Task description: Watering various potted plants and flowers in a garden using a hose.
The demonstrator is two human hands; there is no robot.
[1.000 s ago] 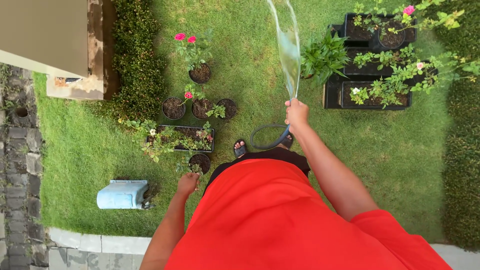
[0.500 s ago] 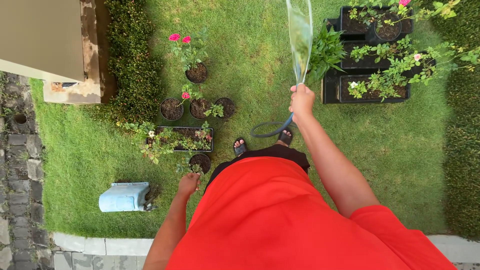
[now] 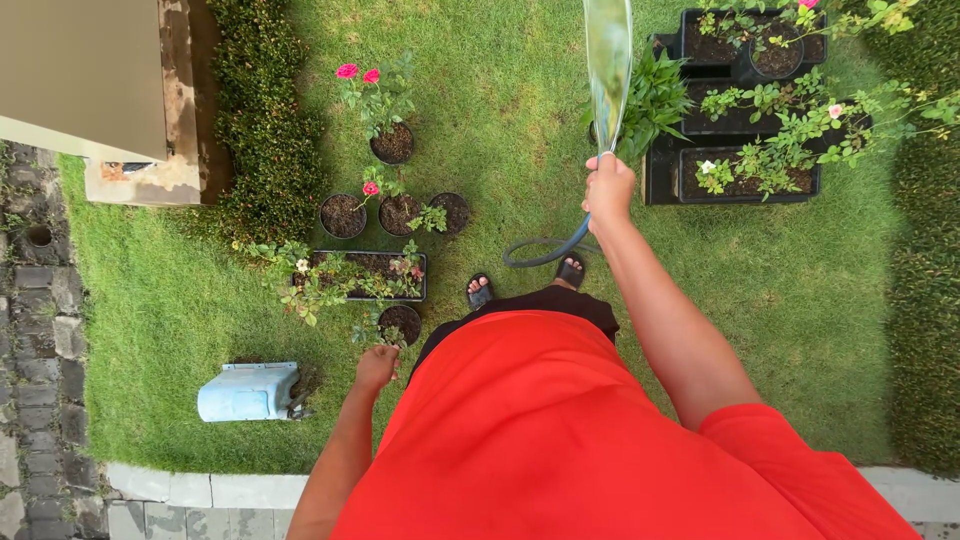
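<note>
Gripping the dark hose point(image 3: 545, 254) near its end, your right hand point(image 3: 608, 188) is closed tight around it, thumb pressed at the mouth, and a flat sheet of water point(image 3: 607, 60) fans out toward 12 o'clock over the grass point(image 3: 500, 110). The hose loops down from your fist to about 7 o'clock of it, curving just above your sandalled feet point(image 3: 480, 292). Your left hand point(image 3: 377, 366) hangs loose and partly curled at your side, holding nothing, just below a small round pot point(image 3: 400, 322). At 10 o'clock of that hand sits a long black planter point(image 3: 365, 276) with leafy stems, and beyond it a cluster of round pots with pink roses point(image 3: 358, 73). At 9 o'clock of it, a pale blue container point(image 3: 245, 391) lies on its side. At 2 o'clock of your right hand, black trays point(image 3: 745, 185) hold flowering plants beside a broad-leaved green plant point(image 3: 652, 100).
</note>
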